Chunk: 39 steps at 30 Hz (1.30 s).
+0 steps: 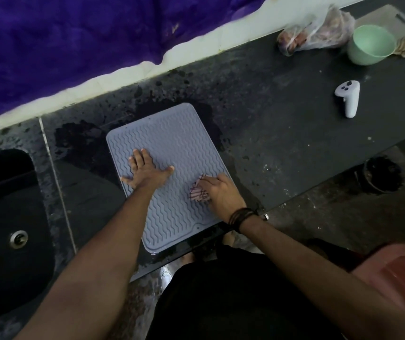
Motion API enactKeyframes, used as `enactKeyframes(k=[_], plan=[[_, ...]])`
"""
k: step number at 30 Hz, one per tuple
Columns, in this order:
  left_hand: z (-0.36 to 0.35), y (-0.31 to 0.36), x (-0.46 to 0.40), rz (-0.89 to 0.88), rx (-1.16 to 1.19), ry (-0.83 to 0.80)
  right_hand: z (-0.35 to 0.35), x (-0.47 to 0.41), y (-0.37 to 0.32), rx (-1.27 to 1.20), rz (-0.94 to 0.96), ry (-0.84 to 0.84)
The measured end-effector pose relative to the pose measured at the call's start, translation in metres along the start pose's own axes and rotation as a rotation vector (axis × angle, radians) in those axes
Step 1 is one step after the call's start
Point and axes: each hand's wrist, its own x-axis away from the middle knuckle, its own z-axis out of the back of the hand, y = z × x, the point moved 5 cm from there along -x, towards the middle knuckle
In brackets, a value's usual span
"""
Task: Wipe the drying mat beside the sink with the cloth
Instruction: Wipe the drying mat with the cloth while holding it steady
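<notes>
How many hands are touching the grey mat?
2. The left hand presses flat with spread fingers near the drying mat middle. The right hand holds the striped cloth on the mat's right side.

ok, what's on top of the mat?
On the mat: left hand pressed flat, right hand holding the cloth against it. The mat under both hands and the cloth is hidden.

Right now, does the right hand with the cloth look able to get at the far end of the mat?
Probably yes. The right hand holds the cloth near the mat's right edge; nothing lies ahead, and the left hand presses beside that path.
</notes>
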Motion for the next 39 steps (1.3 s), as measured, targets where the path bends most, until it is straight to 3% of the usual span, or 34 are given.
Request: enactKeyframes(k=[5,9,16,32,39], plan=[[0.001,0.0,-0.005,0.002,-0.019,-0.003,-0.001,-0.006,0.002,0.021,0.007,-0.085],[0.009,0.001,-0.008,-0.02,-0.026,-0.003,0.024,-0.028,0.008,-0.055,0.034,-0.002],[0.031,-0.035,-0.002,-0.024,0.044,0.189,0.046,-0.111,-0.02,-0.064,0.15,0.064],[0.023,-0.067,0.001,0.029,-0.13,-0.091,0.059,-0.236,-0.054,-0.017,0.222,-0.014],[0.019,-0.066,-0.002,0.047,-0.141,-0.072,0.078,-0.25,0.035,0.203,0.084,-0.065]])
